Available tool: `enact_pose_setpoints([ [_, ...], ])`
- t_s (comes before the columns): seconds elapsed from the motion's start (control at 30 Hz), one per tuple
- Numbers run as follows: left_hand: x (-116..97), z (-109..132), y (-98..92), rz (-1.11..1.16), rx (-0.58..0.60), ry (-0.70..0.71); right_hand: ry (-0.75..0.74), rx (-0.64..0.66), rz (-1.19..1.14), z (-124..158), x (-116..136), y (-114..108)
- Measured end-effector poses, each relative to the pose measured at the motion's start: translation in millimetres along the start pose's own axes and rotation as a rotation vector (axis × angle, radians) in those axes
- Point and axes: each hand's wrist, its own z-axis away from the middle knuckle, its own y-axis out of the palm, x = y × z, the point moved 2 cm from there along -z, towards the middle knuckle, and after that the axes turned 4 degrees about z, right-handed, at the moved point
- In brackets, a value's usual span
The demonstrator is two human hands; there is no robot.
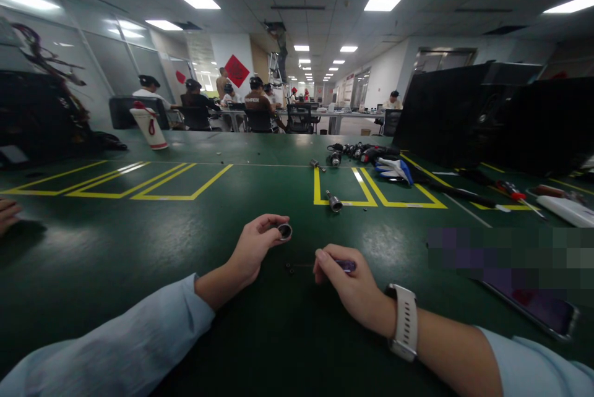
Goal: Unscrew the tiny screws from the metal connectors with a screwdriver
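Between the thumb and fingers of my left hand [255, 245] is a round metal ring-shaped part [285, 232], its dark opening turned towards me. My right hand [346, 276] is closed around a screwdriver with a purple handle [347, 266]; its thin shaft points left, low over the green table. Near the shaft's tip lie small dark pieces [290, 269], too small to name. Beyond my hands, a metal cylindrical part with a narrow stem [333, 201] lies on the yellow tape line. Farther back is a smaller metal part [317, 165].
Dark tools and metal parts [357, 154] lie at the back right beside a blue-white glove [393, 170]. A red-handled screwdriver [515, 194] and a phone [533, 307] are on the right. A paper cup [149, 127] stands back left. Another person's hand [7, 214] shows at the left edge.
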Motion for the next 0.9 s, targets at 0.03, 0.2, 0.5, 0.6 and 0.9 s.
enact_pose_setpoints([
  [0.03, 0, 0, 0.1, 0.004, 0.003, -0.003, 0.022, 0.009, -0.016, 0, -1, 0],
  [0.2, -1, 1, 1.5, -0.005, 0.002, -0.012, 0.043, 0.039, 0.001, -2, -1, 3],
  [0.5, 1, 1, 0.1, -0.012, 0.021, -0.012, 0.079, 0.105, 0.048, -4, 1, -5],
  [0.6, 2, 0, 0.0, -0.017, 0.037, -0.016, 0.109, 0.106, 0.04, -4, 2, -6],
  [0.9, -2, 4, 1.9, -0.048, 0.023, -0.012, -0.087, -0.018, 0.12, -2, 1, -3],
])
